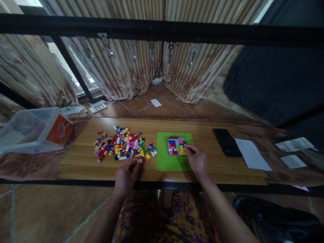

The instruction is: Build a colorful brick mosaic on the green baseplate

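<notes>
The small square build of mixed-colour plastic bricks (174, 148) is set on a bright green studded baseplate (162, 163), a bit above its middle, and an open patch of green is ringed by the bricks. Its right edge is being touched by the right hand (197, 161), thumb and index finger pinched together, though whether a brick is gripped there honestly can't be told. The left hand (127, 174) is held half-curled at the near edge of a messy heap of loose multicoloured plastic bricks (126, 143), right by a few blue and red ones; can't be told if anything's pinched. All of that is laid out on a wood-grain board (81, 163). Off to the right, a flat black rectangular object (226, 142) is partly overlapped by a white paper sheet (253, 154), and a clear plastic box with an orange label (27, 130) is parked at far left.
</notes>
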{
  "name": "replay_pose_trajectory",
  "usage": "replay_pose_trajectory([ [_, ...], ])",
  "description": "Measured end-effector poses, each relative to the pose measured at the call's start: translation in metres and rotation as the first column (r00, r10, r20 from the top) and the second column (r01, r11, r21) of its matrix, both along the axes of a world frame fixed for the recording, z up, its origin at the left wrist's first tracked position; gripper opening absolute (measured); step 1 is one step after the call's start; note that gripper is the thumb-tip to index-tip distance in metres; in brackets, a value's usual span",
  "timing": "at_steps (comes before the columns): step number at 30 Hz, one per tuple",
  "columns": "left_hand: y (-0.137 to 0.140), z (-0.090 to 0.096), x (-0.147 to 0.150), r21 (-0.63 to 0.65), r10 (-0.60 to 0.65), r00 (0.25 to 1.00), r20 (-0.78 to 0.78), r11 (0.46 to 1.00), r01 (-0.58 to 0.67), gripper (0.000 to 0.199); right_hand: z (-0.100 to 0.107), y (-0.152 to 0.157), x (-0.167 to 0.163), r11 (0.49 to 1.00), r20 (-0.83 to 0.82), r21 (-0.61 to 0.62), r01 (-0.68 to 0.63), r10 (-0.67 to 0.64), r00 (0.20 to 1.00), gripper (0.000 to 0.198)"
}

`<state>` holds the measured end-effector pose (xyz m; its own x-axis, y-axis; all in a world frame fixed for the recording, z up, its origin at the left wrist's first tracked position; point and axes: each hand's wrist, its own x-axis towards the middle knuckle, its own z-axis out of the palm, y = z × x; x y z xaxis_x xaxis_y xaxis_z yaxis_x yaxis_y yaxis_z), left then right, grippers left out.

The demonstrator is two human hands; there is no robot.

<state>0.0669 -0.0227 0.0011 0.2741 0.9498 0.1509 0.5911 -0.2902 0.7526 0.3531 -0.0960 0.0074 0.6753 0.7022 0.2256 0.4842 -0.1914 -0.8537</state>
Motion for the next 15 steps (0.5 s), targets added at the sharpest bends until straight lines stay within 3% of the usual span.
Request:
replay_pose_trajectory([
  [6, -0.0008, 0.0008, 0.0009, 0.012, 0.023, 1.000, 0.001, 1.000, -0.023, 0.023, -0.0019, -0.0012, -0.0002, 0.999, -0.001, 0.019, -0.042, 0.042, 0.999, 0.024],
  [15, -0.0017, -0.0013, 0.0009, 0.025, 0.009, 1.000, -0.001, 1.000, -0.009, 0.022, -0.0103, 0.0021, 0.0017, 0.999, -0.135, 0.046, 0.023, -0.017, 0.991, 0.027],
])
